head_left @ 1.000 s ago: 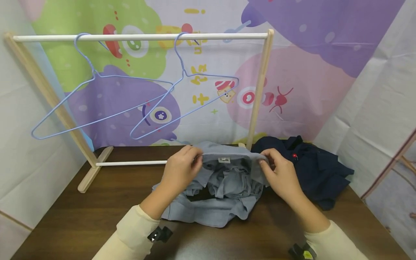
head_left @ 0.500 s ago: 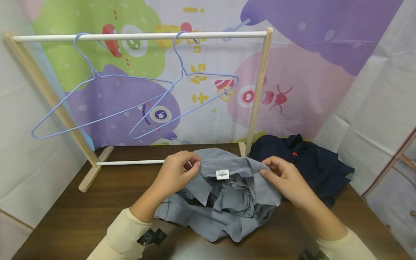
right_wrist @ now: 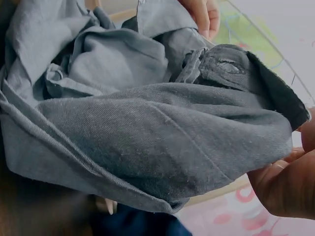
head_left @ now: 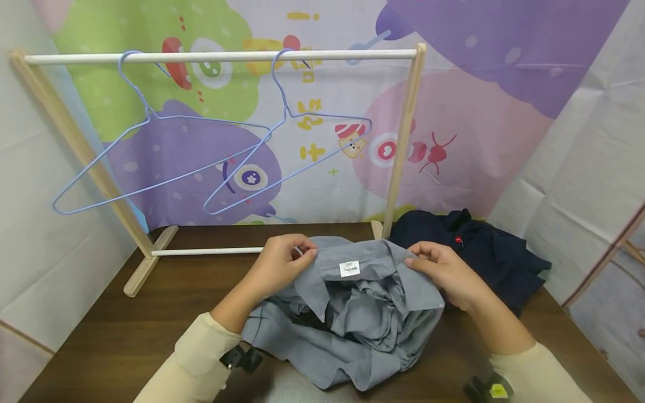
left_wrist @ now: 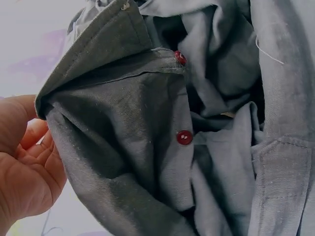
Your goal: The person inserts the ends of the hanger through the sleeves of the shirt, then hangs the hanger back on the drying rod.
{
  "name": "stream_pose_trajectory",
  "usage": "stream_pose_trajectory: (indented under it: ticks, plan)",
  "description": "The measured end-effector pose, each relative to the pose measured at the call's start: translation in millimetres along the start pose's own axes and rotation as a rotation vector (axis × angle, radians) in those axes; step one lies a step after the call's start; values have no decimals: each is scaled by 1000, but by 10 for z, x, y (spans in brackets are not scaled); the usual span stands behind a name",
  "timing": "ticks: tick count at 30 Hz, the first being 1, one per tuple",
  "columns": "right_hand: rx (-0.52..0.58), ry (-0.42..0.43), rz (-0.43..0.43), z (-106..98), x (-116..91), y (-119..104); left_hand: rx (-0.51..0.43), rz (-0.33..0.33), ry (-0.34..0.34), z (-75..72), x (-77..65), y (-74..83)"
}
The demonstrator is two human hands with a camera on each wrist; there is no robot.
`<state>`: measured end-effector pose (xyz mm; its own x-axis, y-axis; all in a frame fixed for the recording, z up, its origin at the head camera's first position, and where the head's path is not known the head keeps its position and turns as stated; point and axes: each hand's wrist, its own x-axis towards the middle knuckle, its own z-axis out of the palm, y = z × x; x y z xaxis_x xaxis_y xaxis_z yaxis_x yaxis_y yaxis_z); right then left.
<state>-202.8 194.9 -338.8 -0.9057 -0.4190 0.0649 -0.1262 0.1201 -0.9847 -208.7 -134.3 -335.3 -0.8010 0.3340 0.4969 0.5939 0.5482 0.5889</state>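
Note:
A grey collared shirt (head_left: pixel 363 341) with a white neck label (head_left: pixel 350 268) lies bunched on the dark wooden table, its collar lifted toward the rack. My left hand (head_left: pixel 283 264) pinches the collar's left side between thumb and fingers. On the opposite side of the collar, my right hand (head_left: pixel 445 274) pinches the cloth. Red buttons (left_wrist: pixel 184 137) show on the shirt front in the left wrist view. In the right wrist view, the right hand (right_wrist: pixel 285 182) grips the cloth at the frame's edge, and a buttonhole (right_wrist: pixel 229 68) shows on the collar band.
Behind the shirt stands a wooden rack with a white top rail (head_left: pixel 216 56). Two blue wire hangers, a left one (head_left: pixel 151 115) and a right one (head_left: pixel 286 115), hang from it. A dark navy garment (head_left: pixel 484 254) lies crumpled at the right. A cartoon-printed cloth covers the back wall.
Both hands have kept their grip on the collar. The shirt has shifted toward me and spread, and its collar has turned so the label and inside face me more.

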Motion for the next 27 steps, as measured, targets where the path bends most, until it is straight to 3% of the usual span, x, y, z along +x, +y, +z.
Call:
stream_pose_trajectory:
  ticks: [5,11,14,17,22,25,27]
  plan:
    - [-3,24,44,-44,133,80,15,-34,-44,79,88,-97]
    - [-27,73,71,-38,249,136,88,-38,-31,172,136,-150]
    - [-23,92,80,-32,295,144,132,-57,5,190,110,-121]
    - [-20,125,85,-33,327,145,226,-66,83,212,47,-61]
    - [-51,193,79,-39,356,136,409,0,223,309,-79,52]
    - [-96,223,52,-29,375,117,488,41,234,385,-131,107]
    - [-136,236,27,-23,392,101,530,34,222,427,-143,116]
